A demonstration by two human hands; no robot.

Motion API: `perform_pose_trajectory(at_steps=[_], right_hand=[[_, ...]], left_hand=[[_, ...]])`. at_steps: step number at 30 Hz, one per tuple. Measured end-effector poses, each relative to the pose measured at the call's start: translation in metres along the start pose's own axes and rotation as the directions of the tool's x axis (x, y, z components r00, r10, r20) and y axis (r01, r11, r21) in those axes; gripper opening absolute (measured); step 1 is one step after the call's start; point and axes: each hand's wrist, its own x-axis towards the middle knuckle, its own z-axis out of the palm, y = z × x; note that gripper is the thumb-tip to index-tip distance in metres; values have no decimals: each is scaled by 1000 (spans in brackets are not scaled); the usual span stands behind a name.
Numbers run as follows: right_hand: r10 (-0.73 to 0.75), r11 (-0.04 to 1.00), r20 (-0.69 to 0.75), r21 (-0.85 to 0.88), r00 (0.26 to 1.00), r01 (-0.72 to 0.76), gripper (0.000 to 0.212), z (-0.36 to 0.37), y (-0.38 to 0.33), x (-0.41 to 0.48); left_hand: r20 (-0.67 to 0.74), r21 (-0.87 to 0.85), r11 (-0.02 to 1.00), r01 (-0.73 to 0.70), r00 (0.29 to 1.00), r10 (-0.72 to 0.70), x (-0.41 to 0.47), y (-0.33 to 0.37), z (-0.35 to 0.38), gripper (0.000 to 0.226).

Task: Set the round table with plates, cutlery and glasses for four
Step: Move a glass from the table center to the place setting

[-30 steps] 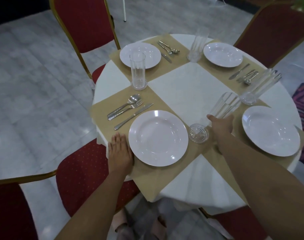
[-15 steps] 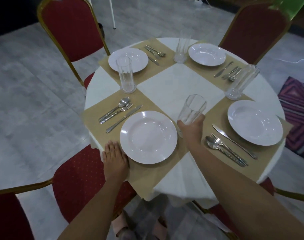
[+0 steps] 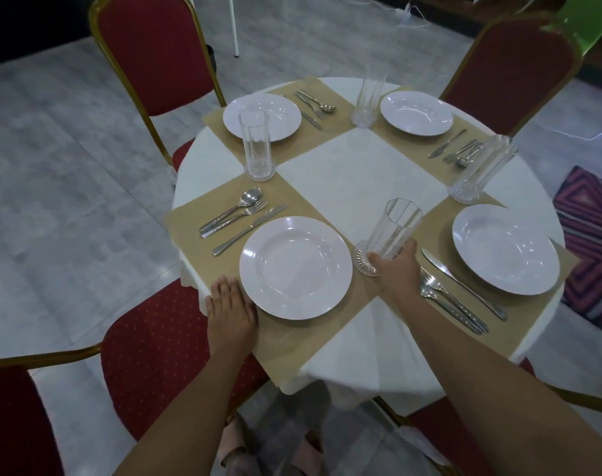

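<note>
R hand (image 3: pixel 397 269) grips glass (image 3: pixel 390 231), prob tilted

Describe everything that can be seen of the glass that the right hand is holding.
The glass is a tall, clear tumbler with faceted sides and a thick, cut-pattern base, looking like glass or clear plastic, and empty. It is tilted, rim leaning away to the right, base low beside the nearest plate, over the tan placemat. The right hand grips its lower part; whether the base touches the mat cannot be told.

Held glass (image 3: pixel 390 235) right of near plate (image 3: pixel 295 267) (cutlery (image 3: pixel 239 218) left)
</note>
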Motion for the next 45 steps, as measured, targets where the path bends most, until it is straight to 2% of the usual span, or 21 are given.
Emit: perform_pose_trajectory(at_steps=[8, 12, 30, 40, 43, 45], right_hand=[[-43, 995, 43, -86, 998, 47, 57, 0, 5, -2], [-35, 994, 45, -98, 998, 40, 62, 1, 7, 0], [5, 999, 11, -32, 1000, -5, 75, 11, 12, 5], [-4, 1000, 15, -24, 1000, 5, 67, 11, 14, -1], [-22, 1000, 21, -2, 1000, 22, 56, 10, 12, -12], [-33, 999, -3, 10, 999, 33, 59, 9, 7, -21]], left_hand=[[-8, 16, 1000, -4, 1000, 4, 0, 2, -2, 59], [-5, 20, 1000, -1, 1000, 1, 0, 2, -3, 58], [6, -10, 1000, -7, 1000, 7, 1, -2, -1, 58], [71, 51, 996, -66, 996, 63, 0, -9, -9, 60], [118, -5, 998, -69, 991, 69, 3, -11, -17, 59], [104, -77, 995, -64, 992, 72, 3, -10, -25, 57]])
